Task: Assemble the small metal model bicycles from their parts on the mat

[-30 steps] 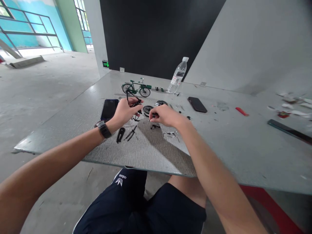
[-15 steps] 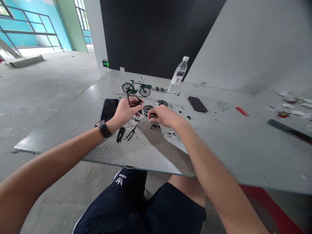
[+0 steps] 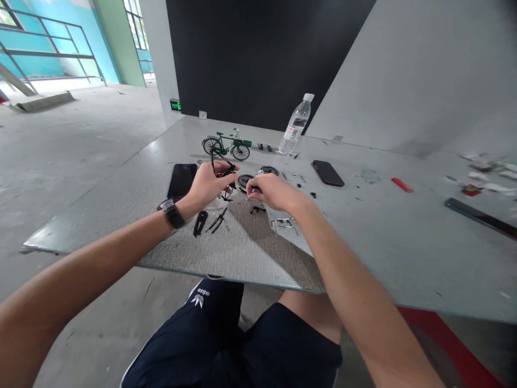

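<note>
My left hand (image 3: 214, 180) is closed around a black model bicycle frame (image 3: 226, 160), held just above the table and tilted. To its right my right hand (image 3: 269, 191) has thumb and fingers pinched together; what lies between them is too small to make out. A small spoked wheel (image 3: 244, 180) lies between and behind the hands, and a second wheel (image 3: 270, 171) sits further back. Below my right hand is a little black part (image 3: 257, 209). Nearer me lie a black fork (image 3: 217, 221), a flat black piece (image 3: 200, 223) and silver wire-like parts (image 3: 285, 223).
An assembled green model bicycle (image 3: 226, 145) stands at the back, left of a water bottle (image 3: 297, 124). Phones lie on the left (image 3: 181, 179) and right (image 3: 328, 173). Further right are a red object (image 3: 402, 185) and a long dark object (image 3: 480, 216). The table's front edge (image 3: 242, 280) is above my knees.
My right hand has shifted very slightly right, its fingers still pinched. The left hand and the bicycle frame have stayed in place.
</note>
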Demonstrator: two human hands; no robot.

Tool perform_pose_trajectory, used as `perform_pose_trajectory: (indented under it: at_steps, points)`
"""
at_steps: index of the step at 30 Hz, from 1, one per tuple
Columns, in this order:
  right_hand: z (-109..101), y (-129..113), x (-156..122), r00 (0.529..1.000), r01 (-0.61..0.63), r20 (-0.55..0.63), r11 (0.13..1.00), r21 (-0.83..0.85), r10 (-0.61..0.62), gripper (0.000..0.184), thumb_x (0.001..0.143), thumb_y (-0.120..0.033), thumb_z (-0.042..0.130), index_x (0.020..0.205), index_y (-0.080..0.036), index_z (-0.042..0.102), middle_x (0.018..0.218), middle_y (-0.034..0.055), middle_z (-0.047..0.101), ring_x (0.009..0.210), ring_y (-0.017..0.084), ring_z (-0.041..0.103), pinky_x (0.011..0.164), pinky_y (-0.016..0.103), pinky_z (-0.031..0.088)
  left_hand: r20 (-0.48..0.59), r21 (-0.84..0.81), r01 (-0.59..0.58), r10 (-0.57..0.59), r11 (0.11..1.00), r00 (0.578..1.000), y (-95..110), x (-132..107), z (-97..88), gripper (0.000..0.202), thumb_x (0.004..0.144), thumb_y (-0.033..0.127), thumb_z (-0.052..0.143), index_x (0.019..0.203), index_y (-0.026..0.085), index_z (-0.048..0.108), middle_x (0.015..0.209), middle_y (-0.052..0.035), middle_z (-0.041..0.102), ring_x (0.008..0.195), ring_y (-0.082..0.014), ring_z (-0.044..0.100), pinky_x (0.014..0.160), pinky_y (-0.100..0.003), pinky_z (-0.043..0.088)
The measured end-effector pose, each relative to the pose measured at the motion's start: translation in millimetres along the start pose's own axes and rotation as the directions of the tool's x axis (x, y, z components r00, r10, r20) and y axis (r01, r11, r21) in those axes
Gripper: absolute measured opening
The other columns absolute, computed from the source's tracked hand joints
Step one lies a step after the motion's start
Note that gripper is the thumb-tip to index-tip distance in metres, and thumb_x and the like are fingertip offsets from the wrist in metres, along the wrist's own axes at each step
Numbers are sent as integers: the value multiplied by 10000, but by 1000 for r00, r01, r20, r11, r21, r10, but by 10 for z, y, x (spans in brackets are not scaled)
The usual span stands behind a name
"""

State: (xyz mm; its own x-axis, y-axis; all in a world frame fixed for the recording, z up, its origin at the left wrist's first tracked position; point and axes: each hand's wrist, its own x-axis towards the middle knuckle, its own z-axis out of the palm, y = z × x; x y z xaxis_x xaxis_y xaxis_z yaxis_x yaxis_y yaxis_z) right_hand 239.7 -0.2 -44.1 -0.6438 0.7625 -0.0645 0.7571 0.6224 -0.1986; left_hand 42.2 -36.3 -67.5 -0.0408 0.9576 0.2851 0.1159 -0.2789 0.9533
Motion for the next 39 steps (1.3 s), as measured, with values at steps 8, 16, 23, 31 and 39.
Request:
perform_pose_trajectory:
  at_steps: [8,16,23,31,39]
  points:
    - [-46,56,-1,999,-41,21,999,32,40,76,914,-214,672,873,-239,732,963,66,671,739,181,595,638,337,400,-7,-3,-5,5,1000,1000,5,-2,6,139,763,200,750,853,95,736,990,-117,754,595,-93,602,538,-240,590]
    - [-42,-7,-4,999,-38,26,999,30,37,75,900,-195,679,874,-228,742,967,73,653,708,163,576,622,331,390,-4,3,-3,3,1000,1000,11,-7,2,136,762,210,751,847,106,734,1004,-116,758,603,-100,612,536,-243,593]
    - [-46,-1,-13,997,-62,52,998,22,61,83,916,-232,662,902,-237,743,1021,83,653,685,154,568,622,329,382,-3,7,-5,5,1000,1000,0,1,0,140,767,200,745,869,106,741,981,-109,760,604,-100,616,539,-234,589]
    - [-36,-11,1,993,-79,95,997,18,77,119,925,-308,655,907,-233,745,934,77,674,642,149,553,615,325,364,-9,-2,0,0,1000,1000,0,7,0,143,765,190,741,875,99,739,993,-111,762,593,-92,600,537,-234,583]
    - [-47,-69,-20,993,-83,82,997,12,81,176,944,-278,584,788,-210,630,781,57,663,583,150,509,567,325,350,-33,-37,-7,6,999,999,40,3,-20,135,757,210,746,845,108,734,1025,-124,751,645,-114,623,528,-237,575]
